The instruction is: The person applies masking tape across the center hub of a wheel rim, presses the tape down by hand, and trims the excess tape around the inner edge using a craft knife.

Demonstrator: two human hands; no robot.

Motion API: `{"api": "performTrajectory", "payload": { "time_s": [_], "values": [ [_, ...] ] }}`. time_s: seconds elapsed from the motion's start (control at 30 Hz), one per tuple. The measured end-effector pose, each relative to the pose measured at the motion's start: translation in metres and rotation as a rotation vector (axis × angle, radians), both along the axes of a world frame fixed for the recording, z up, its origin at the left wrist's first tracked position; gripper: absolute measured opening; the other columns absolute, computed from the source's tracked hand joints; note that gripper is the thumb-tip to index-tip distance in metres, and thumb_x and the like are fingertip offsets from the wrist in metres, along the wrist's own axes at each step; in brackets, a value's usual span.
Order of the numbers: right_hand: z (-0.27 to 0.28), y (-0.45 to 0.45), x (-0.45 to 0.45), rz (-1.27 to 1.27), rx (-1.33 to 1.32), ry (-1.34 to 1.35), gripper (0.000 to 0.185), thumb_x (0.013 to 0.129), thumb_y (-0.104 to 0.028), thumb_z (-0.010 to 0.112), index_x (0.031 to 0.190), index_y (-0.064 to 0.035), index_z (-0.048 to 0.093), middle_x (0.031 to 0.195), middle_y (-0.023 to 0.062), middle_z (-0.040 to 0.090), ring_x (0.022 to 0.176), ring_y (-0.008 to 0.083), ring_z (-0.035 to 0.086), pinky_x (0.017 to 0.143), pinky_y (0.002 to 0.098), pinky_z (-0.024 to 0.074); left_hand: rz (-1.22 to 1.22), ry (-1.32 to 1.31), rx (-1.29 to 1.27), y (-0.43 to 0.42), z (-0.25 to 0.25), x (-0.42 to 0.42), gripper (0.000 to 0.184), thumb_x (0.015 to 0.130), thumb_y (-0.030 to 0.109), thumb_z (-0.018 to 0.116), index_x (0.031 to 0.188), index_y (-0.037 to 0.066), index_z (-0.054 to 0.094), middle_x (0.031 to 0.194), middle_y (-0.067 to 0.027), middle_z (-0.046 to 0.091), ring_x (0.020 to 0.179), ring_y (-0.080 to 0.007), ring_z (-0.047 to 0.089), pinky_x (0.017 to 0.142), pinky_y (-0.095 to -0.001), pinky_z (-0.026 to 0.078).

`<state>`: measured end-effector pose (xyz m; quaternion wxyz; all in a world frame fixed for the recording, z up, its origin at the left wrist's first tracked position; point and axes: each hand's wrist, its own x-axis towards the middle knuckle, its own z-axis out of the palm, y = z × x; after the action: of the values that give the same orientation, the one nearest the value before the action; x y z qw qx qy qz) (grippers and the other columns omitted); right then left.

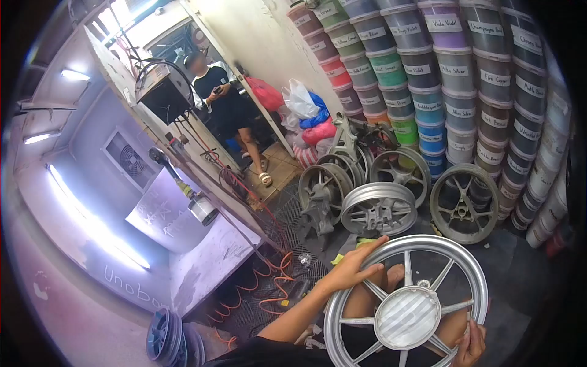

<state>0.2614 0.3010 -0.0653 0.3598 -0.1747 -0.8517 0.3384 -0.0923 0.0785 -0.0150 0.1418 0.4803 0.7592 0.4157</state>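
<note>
A silver spoked motorcycle wheel (334,321) is tilted up in front of me, its hub covered with pale striped tape (408,318). My left hand (350,269) holds the upper-left rim, with long fingers along it and the thumb on the inner side. At the lower right, my right hand (469,346) is closed in a pinch beside the rim and a spoke end. A thin, small thing (469,315) sticks up from its fingertips; its kind is unclear. My legs show through the gaps between spokes.
Several bare wheels (379,211) lie ahead on the floor. Labelled tubs (455,79) are stacked behind them. A lit booth (202,269) stands left, near a spray gun (202,207) and a coiled orange hose (281,284). A person (214,92) stands by the doorway, near plastic bags (309,113).
</note>
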Motion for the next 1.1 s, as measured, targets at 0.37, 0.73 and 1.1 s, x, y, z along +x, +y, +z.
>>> {"api": "performTrajectory", "payload": {
  "time_s": [0.37, 0.73, 1.1],
  "values": [
    [0.011, -0.002, -0.002, -0.008, 0.066, -0.036, 0.034, 0.110, -0.019, 0.049, 0.126, 0.0043, 0.069, 0.123, 0.0162, 0.072, 0.100, 0.0348, 0.065, 0.072, 0.0406, 0.0549, 0.026, 0.158, -0.035, -0.001, -0.001, 0.004, 0.073, 0.096, 0.021, 0.066, 0.160, 0.009, 0.032, 0.156, -0.0190, 0.047, 0.140, -0.0367, 0.050, 0.116, -0.0429, 0.040],
    [0.008, -0.002, 0.001, -0.020, 0.081, -0.039, 0.033, 0.109, -0.017, 0.052, 0.124, 0.0056, 0.070, 0.123, 0.0156, 0.072, 0.101, 0.0336, 0.066, 0.070, 0.0387, 0.0556, 0.023, 0.200, -0.097, 0.001, -0.002, 0.003, 0.075, 0.095, 0.017, 0.068, 0.160, 0.010, 0.031, 0.159, -0.0166, 0.043, 0.141, -0.0363, 0.048, 0.116, -0.0424, 0.041],
    [0.010, -0.005, 0.000, -0.062, 0.037, -0.048, 0.032, 0.109, -0.017, 0.053, 0.125, 0.0046, 0.070, 0.121, 0.0153, 0.074, 0.099, 0.0337, 0.068, 0.069, 0.0376, 0.0561, 0.006, 0.246, -0.107, 0.002, -0.002, 0.004, 0.075, 0.095, 0.019, 0.068, 0.160, 0.009, 0.031, 0.159, -0.0186, 0.042, 0.143, -0.0365, 0.045, 0.116, -0.0436, 0.041]
  ]
}}
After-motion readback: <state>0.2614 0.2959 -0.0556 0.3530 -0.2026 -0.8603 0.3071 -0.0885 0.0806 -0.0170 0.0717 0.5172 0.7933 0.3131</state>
